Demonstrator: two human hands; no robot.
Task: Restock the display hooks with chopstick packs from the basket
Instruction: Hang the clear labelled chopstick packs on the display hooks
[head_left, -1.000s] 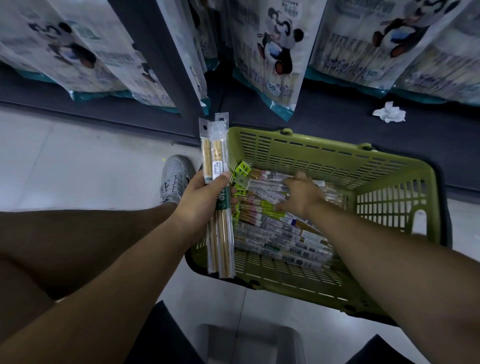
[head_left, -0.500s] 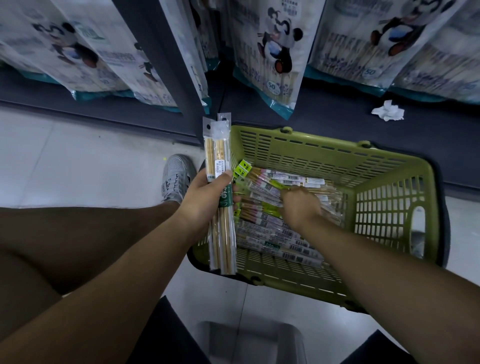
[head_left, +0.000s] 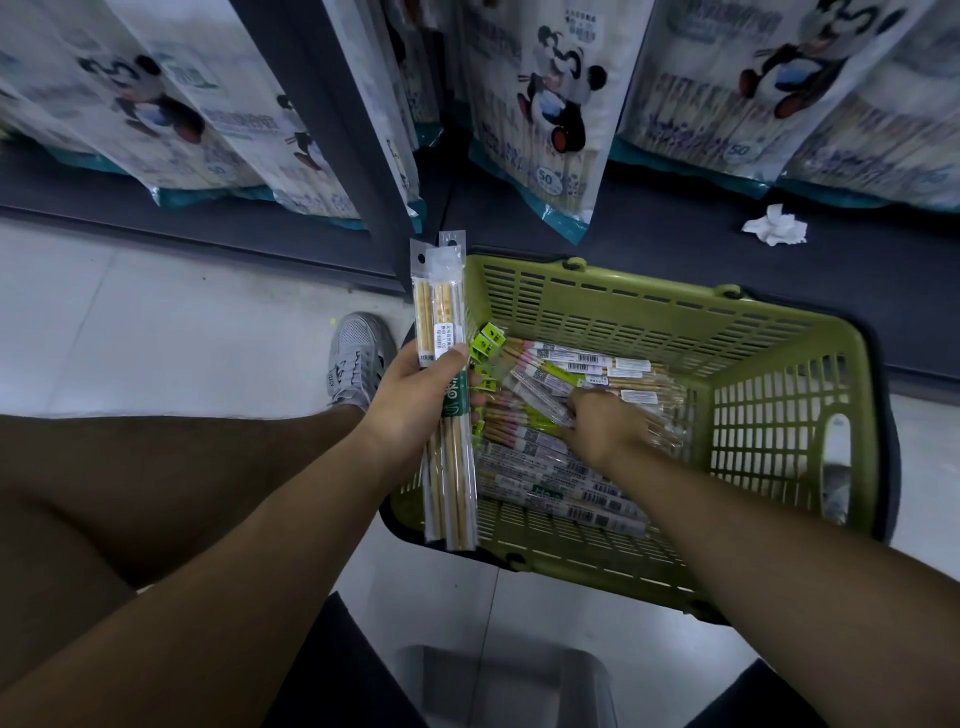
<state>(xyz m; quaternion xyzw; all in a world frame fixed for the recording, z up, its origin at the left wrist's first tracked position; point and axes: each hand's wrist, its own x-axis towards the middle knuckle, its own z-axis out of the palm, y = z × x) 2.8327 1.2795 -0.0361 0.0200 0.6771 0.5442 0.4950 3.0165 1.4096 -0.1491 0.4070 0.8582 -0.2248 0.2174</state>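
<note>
Head view: the left hand (head_left: 415, 395) grips a few chopstick packs (head_left: 449, 467) upright at the left edge of the basket (head_left: 649, 317). The right hand (head_left: 608, 428) rests knuckles-up on the pile of packs (head_left: 545, 452) inside it, fingers curled; whether it holds one, I cannot tell

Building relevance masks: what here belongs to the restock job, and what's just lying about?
Job: left hand gripping the held chopstick packs; right hand down among the loose packs; green basket.

Lying about: crumpled tissue on the shelf base; hanging panda bags; grey shoe.
</note>
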